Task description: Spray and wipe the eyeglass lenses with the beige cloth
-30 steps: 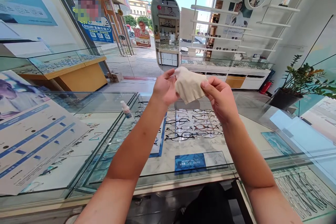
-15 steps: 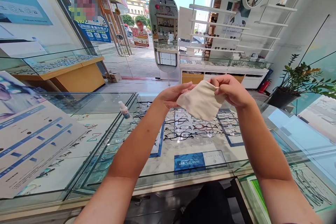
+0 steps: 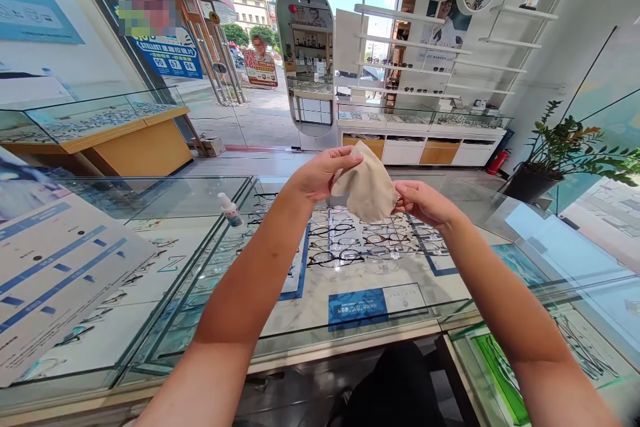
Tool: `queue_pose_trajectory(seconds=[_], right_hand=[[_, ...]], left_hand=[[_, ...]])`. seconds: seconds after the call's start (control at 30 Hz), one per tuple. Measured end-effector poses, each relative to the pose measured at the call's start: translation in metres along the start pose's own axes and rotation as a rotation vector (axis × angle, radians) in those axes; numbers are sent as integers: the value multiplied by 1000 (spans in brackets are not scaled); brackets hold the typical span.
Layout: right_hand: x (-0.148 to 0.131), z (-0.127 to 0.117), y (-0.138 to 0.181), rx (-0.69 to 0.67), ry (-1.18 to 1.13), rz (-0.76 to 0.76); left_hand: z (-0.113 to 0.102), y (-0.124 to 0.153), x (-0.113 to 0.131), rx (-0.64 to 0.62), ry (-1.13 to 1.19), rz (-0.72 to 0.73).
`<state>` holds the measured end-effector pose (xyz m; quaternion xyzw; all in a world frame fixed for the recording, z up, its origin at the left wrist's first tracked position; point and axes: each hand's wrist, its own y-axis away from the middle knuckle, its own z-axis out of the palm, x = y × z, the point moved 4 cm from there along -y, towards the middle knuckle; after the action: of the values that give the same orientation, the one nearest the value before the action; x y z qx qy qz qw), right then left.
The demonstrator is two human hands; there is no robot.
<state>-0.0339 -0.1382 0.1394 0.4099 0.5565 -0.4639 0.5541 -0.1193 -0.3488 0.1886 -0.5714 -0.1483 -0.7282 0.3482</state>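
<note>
A cream cloth (image 3: 369, 188) hangs loosely between my two hands above the glass counter. My left hand (image 3: 325, 172) is closed on its left side, thumb over the fabric near the top corner. At the lower right edge of the cloth, my right hand (image 3: 421, 201) pinches with thumb and fingers together. Whether anything lies inside the cloth is hidden. Under the glass below sit rows of eyeglasses (image 3: 336, 257). A white spray bottle (image 3: 230, 209) with a printed label stands on the counter, left of my left forearm.
The glass display counter (image 3: 280, 353) runs across in front of me. A large printed board (image 3: 65, 267) leans in at the left. A blue and white card (image 3: 357, 307) lies near the counter's front edge. An oval mirror (image 3: 306, 67) and a potted plant (image 3: 540, 170) stand beyond.
My right hand has dropped from the cloth's top edge to its lower right edge. The left thumb now lies over the top corner, and the cloth has turned. The view shifted slightly.
</note>
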Motion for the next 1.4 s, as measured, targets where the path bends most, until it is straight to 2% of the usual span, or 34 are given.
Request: queue_pose_trajectory(seconds=[0.13,0.3,0.5,0.77,1.07,1.2,1.4], right_hand=[[26,12,-6,33,-136,-24],[39,34,-5,117,-187,-71],[28,37,4,369,1,-267],[12,36,14,451,101,-352],[15,33,13,461,98,-342],[15,32,11,399,85,-335],[10,30,10,340,73,-313]], left_hand=[[6,2,2,71,33,24],[6,0,1,184,75,93],[2,-2,1,282,117,146],[-2,-6,0,311,117,195],[0,-3,1,316,131,202],[0,-1,3,352,107,223],[-3,3,8,448,-47,351]])
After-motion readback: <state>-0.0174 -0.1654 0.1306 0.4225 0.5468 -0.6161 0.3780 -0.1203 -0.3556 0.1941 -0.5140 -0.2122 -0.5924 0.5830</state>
